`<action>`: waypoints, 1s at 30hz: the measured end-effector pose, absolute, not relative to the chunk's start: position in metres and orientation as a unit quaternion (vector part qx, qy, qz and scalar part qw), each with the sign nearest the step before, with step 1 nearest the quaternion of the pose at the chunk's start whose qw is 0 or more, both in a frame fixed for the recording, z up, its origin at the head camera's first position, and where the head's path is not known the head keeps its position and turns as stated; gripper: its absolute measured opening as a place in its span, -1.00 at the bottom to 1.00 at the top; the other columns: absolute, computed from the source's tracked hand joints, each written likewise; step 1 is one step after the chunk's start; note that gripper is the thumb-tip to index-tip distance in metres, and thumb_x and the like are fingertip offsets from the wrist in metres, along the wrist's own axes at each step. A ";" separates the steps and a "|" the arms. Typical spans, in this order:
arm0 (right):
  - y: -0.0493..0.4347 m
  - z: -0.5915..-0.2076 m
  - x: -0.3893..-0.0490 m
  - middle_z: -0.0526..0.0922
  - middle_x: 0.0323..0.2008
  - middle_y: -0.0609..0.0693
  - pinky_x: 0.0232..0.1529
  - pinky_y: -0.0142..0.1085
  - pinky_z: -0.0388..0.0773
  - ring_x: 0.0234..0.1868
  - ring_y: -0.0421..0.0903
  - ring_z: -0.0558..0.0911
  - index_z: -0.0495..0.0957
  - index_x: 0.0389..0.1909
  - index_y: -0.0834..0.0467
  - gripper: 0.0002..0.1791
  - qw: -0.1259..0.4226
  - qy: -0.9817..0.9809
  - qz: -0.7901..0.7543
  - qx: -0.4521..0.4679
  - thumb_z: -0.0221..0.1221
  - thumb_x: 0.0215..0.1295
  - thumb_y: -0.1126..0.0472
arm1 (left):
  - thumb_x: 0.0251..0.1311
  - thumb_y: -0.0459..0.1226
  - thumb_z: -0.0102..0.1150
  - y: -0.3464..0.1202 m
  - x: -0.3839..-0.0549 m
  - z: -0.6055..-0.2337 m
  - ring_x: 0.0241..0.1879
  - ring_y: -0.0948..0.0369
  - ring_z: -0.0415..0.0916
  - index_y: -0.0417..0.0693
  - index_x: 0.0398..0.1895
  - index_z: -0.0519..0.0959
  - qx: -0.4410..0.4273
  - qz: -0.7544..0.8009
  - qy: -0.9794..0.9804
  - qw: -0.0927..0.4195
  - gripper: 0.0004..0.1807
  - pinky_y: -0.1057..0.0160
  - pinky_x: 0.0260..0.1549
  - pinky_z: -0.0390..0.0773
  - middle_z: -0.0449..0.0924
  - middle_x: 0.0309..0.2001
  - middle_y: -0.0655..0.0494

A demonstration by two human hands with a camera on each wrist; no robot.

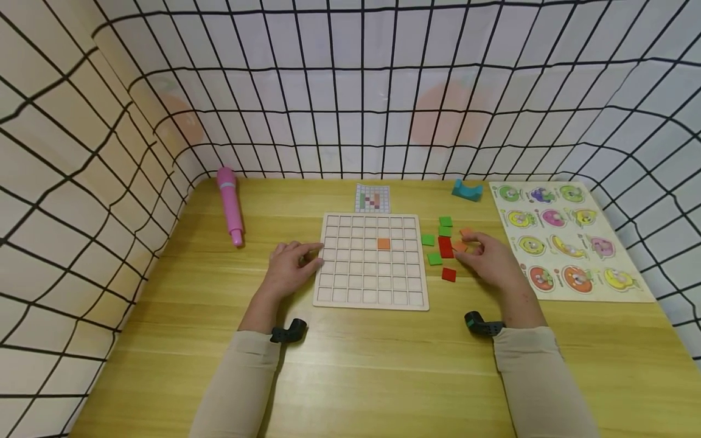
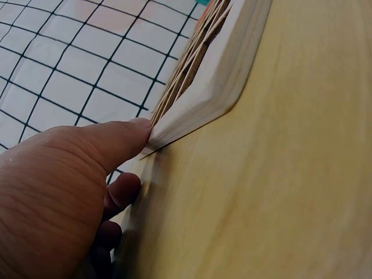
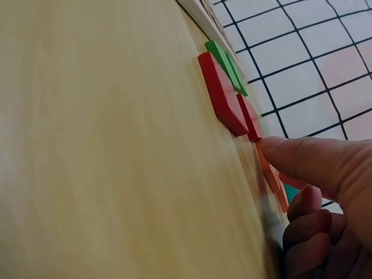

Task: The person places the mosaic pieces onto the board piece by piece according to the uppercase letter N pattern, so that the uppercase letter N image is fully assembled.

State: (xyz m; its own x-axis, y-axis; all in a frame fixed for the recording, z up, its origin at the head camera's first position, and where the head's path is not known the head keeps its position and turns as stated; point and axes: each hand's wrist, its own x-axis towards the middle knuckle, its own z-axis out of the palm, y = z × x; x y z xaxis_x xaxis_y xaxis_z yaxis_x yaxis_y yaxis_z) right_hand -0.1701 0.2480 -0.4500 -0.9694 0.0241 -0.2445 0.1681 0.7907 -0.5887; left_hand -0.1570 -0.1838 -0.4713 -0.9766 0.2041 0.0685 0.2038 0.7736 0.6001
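A pale wooden grid board (image 1: pixel 348 264) lies on the table with one orange square tile (image 1: pixel 384 244) in a cell. My left hand (image 1: pixel 287 267) rests at the board's left edge, thumb and forefinger apart; its thumb touches the corner in the left wrist view. Right of the board my right hand (image 1: pixel 490 258) reaches over the loose orange tiles (image 1: pixel 460 247), its thumb tip right at one. In the right wrist view the thumb overlaps an orange tile (image 3: pixel 267 168), the forefinger mostly hidden. Red tiles (image 1: pixel 446 247) and several green tiles (image 1: pixel 435 259) lie beside it.
Behind the board is a small printed grid card (image 1: pixel 372 199). A pink pen-like stick (image 1: pixel 230 207) lies at left, a teal curved piece (image 1: pixel 467 190) at back right. A fruit picture board (image 1: pixel 569 240) lies beyond my right hand. Black-line netting (image 1: pixel 361 91) surrounds the table.
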 end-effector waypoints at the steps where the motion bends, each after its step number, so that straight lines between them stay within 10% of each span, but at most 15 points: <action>1: 0.249 -0.451 -0.170 0.47 -0.26 0.08 -0.30 -0.21 0.31 -0.31 0.00 0.43 0.42 0.35 0.12 -0.34 0.113 0.940 -0.318 0.051 0.19 0.41 -0.20 | 0.38 -0.05 0.26 -0.184 -0.157 -0.471 -0.11 0.06 0.32 0.14 0.26 0.62 0.109 0.318 0.942 0.000 -0.58 0.01 0.03 0.20 0.63 -0.18 0.06; 30: 0.253 -0.457 -0.173 0.50 -0.35 0.06 -0.33 -0.23 0.35 -0.37 0.00 0.45 0.50 0.22 0.18 -0.52 0.095 0.945 -0.311 0.045 0.18 0.46 -0.04 | 0.38 -0.05 0.25 -0.184 -0.158 -0.474 -0.12 0.08 0.29 0.17 0.28 0.61 0.107 0.317 0.942 0.002 -0.58 0.03 0.04 0.18 0.60 -0.19 0.08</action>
State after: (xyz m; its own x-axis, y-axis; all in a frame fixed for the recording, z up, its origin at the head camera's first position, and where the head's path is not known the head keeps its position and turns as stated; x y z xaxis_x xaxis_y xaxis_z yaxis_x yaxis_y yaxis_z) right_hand -0.1730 0.2528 -0.4570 -0.9779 0.0250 -0.2075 0.1434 0.8028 -0.5788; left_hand -0.1584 -0.1842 -0.4740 -0.9773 0.2022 0.0634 0.1994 0.7762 0.5981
